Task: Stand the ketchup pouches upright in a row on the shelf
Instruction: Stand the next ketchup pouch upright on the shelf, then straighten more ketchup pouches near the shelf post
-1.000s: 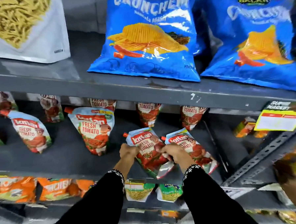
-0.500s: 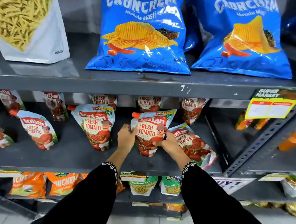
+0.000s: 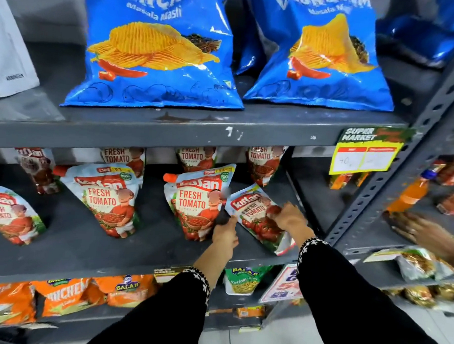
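Several Kissan ketchup pouches stand on the grey middle shelf. In the front row, one pouch leans at the far left, a second pouch stands upright, and a third pouch stands upright at the centre. Right of it a fourth pouch lies tilted on its back. My left hand pinches this lying pouch's lower left edge. My right hand grips its upper right edge. More pouches stand in a back row, partly hidden under the upper shelf.
Big blue chip bags fill the shelf above. A slotted steel upright bounds the bay on the right, with a yellow price tag. Beyond it are an orange bottle and another person's hand. Orange snack bags sit below.
Both hands stood the centre pouch upright, let it go and moved right onto the lying pouch. The camera has moved closer to the shelf.
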### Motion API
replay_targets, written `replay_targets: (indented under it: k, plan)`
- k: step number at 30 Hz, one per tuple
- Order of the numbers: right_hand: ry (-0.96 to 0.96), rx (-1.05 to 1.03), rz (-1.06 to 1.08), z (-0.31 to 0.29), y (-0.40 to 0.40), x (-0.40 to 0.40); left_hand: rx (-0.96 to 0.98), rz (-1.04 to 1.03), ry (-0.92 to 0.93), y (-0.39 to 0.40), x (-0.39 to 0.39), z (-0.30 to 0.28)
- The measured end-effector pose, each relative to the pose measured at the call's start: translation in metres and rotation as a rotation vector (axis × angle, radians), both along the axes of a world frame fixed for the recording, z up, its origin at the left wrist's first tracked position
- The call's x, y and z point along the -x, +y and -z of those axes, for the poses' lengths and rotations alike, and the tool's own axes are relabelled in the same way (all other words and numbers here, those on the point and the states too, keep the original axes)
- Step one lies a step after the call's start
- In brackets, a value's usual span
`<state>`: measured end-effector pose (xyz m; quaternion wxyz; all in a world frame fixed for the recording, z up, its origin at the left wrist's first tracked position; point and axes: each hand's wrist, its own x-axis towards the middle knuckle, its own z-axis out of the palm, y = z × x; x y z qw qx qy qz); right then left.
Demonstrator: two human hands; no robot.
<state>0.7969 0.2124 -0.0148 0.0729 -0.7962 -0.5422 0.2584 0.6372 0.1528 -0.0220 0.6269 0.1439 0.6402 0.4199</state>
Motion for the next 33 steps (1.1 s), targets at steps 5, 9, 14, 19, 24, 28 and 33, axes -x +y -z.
replay_targets:
  k: [5,9,14,19,24,28,33]
  plan:
    - [0.471,0.075,0.157,0.016,0.013,-0.025,0.01,0.022,-0.058,0.021,-0.033,0.008]
    - [0.687,0.046,0.269,0.022,0.012,-0.027,-0.027,-0.041,0.034,0.025,-0.047,0.014]
    - [0.824,-0.15,0.317,0.011,-0.014,-0.033,-0.196,-0.042,0.46,0.016,-0.064,-0.005]
    - [1.077,-0.411,0.315,0.001,-0.032,-0.031,-0.494,0.037,0.625,0.02,-0.062,-0.023]
    - [0.959,-0.368,0.36,0.006,-0.027,-0.033,-0.41,0.038,0.374,0.012,-0.064,-0.027]
    - [1.008,-0.141,0.363,0.009,-0.03,-0.04,-0.202,0.103,0.118,0.009,-0.069,-0.017]
    - [1.045,-0.096,0.329,0.003,-0.04,-0.032,-0.169,0.135,0.006,0.012,-0.075,-0.013]
